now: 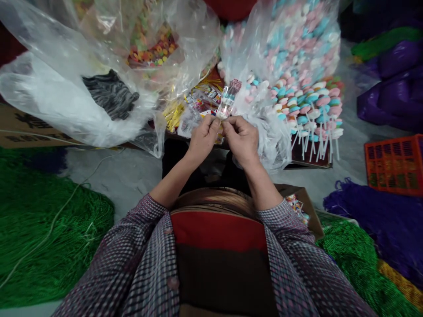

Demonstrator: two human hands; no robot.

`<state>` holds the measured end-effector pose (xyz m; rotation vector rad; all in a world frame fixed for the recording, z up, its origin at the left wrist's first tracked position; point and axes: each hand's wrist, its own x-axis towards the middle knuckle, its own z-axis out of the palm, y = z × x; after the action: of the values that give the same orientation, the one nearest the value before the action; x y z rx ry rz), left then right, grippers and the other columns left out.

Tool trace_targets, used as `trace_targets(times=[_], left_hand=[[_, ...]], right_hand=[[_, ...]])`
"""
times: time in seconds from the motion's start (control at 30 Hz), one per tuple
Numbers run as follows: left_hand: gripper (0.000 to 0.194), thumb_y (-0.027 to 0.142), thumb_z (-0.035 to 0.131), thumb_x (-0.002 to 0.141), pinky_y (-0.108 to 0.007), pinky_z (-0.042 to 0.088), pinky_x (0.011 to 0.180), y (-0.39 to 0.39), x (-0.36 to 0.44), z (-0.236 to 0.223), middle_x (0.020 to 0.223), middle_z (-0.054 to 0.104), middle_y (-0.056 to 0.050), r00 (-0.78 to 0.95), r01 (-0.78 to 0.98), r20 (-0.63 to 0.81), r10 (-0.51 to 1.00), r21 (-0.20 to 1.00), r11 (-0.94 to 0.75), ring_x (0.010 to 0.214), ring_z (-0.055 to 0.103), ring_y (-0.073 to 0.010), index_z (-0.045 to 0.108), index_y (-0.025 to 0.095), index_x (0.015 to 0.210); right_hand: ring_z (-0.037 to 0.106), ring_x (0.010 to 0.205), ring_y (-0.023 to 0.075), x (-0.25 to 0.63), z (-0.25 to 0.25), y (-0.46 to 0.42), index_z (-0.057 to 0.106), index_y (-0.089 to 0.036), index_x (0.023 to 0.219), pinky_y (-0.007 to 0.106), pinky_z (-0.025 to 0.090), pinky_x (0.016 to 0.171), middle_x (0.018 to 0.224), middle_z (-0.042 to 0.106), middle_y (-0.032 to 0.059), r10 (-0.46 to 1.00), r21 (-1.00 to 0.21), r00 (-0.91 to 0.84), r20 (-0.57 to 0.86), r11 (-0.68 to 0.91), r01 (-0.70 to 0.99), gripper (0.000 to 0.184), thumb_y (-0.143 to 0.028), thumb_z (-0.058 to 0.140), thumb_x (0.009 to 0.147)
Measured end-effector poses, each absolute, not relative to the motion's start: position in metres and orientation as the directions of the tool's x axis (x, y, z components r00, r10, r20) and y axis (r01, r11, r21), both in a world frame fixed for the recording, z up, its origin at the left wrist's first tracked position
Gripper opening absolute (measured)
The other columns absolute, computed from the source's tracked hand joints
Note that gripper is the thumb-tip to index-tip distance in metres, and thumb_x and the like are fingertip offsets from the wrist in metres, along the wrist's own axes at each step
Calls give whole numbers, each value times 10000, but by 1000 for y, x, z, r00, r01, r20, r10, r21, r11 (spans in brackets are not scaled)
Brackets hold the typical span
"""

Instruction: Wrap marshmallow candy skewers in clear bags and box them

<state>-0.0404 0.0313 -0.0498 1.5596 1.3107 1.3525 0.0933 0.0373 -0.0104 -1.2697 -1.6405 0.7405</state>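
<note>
Left hand [204,137] and right hand [243,138] pinch the near end of a clear plastic sweet packet [227,100] between their fingers [230,127]; filling looks done, closing apparently unfinished, white-stick pastel lollipops [323,101] lying loose nearby.

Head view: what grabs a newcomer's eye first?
Probably the bunch of pastel pieces on white sticks, at upper right. Next, the big pile of bright green strands at lower left. Then, above the middle of the picture, the left hand and right hand pinching the near end of a small clear packet.
</note>
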Motion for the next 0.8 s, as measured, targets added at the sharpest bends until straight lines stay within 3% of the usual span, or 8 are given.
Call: trace_targets(times=[0.17, 0.3, 0.43, 0.57, 0.7, 0.8], left_hand=[[378, 534, 436, 1055, -294, 512, 738, 27, -48, -45, 890, 722, -39, 104, 396, 364, 926, 839, -374, 795, 661, -161, 622, 212, 1121], [333, 495, 502, 1032, -311, 531, 805, 31, -50, -42, 869, 720, -28, 59, 358, 372, 926, 858, -368, 856, 668, -174, 686, 217, 1019], [341, 543, 565, 1000, -268, 527, 680, 35, -49, -33, 768, 668, -6, -18, 17, 167, 986, 986, -167, 730, 643, -146, 702, 231, 1007], [377, 566, 566, 999, -258, 502, 618, 32, -53, -13, 742, 623, -18, 32, -204, 1, 999, 979, 6, 670, 620, -134, 700, 217, 955], [170, 378, 768, 896, -318, 551, 774, 24, -64, 4, 803, 626, -8, 1, -142, 109, 994, 984, -107, 894, 680, -191, 746, 242, 995], [79, 273, 765, 859, -344, 560, 810, 19, -76, 13, 751, 630, 0, 11, 12, 197, 980, 980, -198, 900, 681, -206, 787, 245, 930]], right_hand=[[430, 476, 82, 97, 0, 37, 548, -234, 742, 216, 384, 484, 567, 481, -82, 998, -991, -47, 52, 57, 121, 200, -281, 617, 923], [390, 456, 68, 94, 11, 30, 532, -241, 757, 206, 362, 446, 570, 463, -84, 989, -1000, -144, -18, -14, 25, 222, -332, 632, 933], [421, 481, 87, 89, 12, 24, 570, -249, 801, 224, 396, 461, 587, 497, -67, 985, -993, -167, 43, 60, 99, 204, -375, 605, 957], [460, 533, 97, 90, 8, 23, 588, -250, 820, 241, 456, 524, 630, 508, -57, 976, -948, -101, 192, 211, 239, 212, -400, 588, 970], [461, 568, 106, 94, 5, 27, 576, -246, 786, 256, 476, 568, 625, 488, -61, 953, -894, -137, 272, 303, 330, 224, -398, 610, 947], [523, 640, 120, 102, 3, 36, 602, -234, 805, 273, 499, 614, 695, 562, -46, 949, -885, -130, 286, 314, 343, 185, -370, 643, 924]])
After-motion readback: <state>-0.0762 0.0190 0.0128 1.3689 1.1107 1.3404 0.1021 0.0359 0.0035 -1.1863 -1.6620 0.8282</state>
